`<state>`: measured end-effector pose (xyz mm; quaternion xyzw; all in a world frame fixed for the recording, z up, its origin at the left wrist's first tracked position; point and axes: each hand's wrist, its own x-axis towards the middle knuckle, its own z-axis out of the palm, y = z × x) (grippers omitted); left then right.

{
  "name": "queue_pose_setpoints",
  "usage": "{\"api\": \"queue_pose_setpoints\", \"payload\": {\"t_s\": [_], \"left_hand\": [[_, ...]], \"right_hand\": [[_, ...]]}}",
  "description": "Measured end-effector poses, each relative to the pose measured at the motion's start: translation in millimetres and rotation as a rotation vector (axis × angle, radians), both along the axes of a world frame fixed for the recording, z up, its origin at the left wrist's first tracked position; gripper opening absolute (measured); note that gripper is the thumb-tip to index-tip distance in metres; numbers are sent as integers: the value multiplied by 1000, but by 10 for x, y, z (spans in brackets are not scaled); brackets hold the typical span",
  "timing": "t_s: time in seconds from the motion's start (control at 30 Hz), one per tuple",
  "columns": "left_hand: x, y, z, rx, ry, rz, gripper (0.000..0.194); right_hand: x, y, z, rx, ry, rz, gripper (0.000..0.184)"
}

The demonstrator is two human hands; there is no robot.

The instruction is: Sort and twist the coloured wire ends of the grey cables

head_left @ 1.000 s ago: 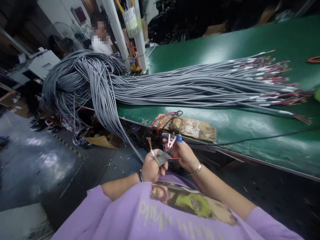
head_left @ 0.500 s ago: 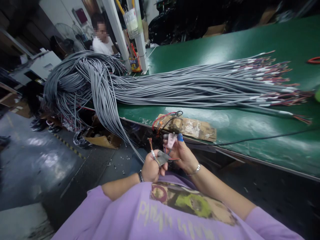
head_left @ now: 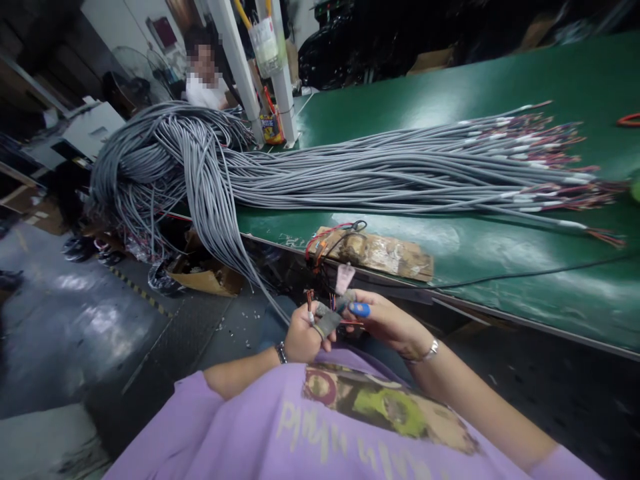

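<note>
My left hand (head_left: 305, 333) is closed on the end of a grey cable (head_left: 250, 273), pinching it with a grey-sleeved thumb; short coloured wires (head_left: 310, 298) stick up from the fist. That cable runs up to the big grey cable bundle (head_left: 350, 170) on the green table (head_left: 500, 247). My right hand (head_left: 385, 319) sits right beside the left, fingers curled round a small pink clip tool (head_left: 344, 277); a blue cot covers one fingertip. Both hands hover in front of the table's near edge, above my lap.
A worn cardboard pad (head_left: 380, 252) with red and black wires lies at the table edge. A black cord (head_left: 525, 275) crosses the table. A white post (head_left: 235, 60) stands behind the bundle; a person in white (head_left: 205, 83) sits beyond. Cardboard scraps (head_left: 200, 280) lie on the floor.
My right hand has turned and dropped lower, the blue-tipped finger now pointing left toward the left thumb. The pink tool went from open jaws to pointing up. The left hand stayed put.
</note>
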<state>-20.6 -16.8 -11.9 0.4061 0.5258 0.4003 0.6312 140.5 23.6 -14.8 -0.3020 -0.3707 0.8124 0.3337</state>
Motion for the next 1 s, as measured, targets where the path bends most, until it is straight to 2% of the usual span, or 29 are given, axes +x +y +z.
{"api": "queue_pose_setpoints", "payload": {"t_s": [0.17, 0.33, 0.5, 0.73, 0.87, 1.0], "left_hand": [[5, 13, 79, -6, 57, -97, 49], [11, 31, 154, -46, 59, -155, 55], [13, 27, 159, -33, 46, -70, 53], [2, 7, 58, -14, -15, 4, 49], [9, 16, 22, -26, -84, 35, 50], [63, 33, 59, -74, -147, 79, 53]], "right_hand": [[-1, -14, 100, 125, -225, -7, 44], [-18, -65, 127, 161, -305, -34, 45], [-45, -84, 130, 97, -250, -113, 40], [-72, -102, 34, 47, -124, -156, 32], [-38, -59, -27, -49, -42, -148, 33], [-57, 59, -73, -140, 57, -247, 35]]}}
